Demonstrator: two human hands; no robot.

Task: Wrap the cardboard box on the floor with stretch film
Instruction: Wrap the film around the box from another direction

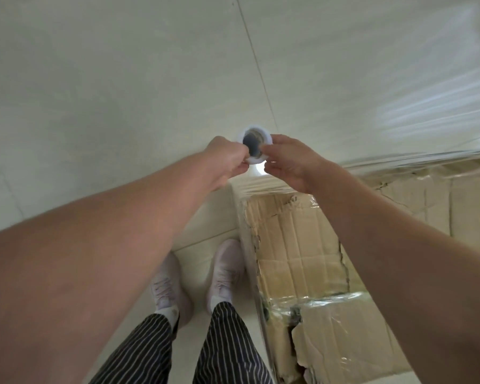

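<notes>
A worn cardboard box (302, 245) lies on the floor at the lower right, with clear stretch film over parts of it. An upright roll of stretch film (255, 146), seen end-on with its dark core, is held above the box's far left corner. My left hand (227, 159) grips the roll's left side. My right hand (291, 162) grips its right side, fingers curled at the rim. A sheet of film (416, 162) stretches from the roll to the right along the box's far edge.
Pale floor tiles (122, 92) fill the left and the top of the view. My feet in white shoes (225, 270) stand right beside the box's left side. Striped trouser legs show at the bottom.
</notes>
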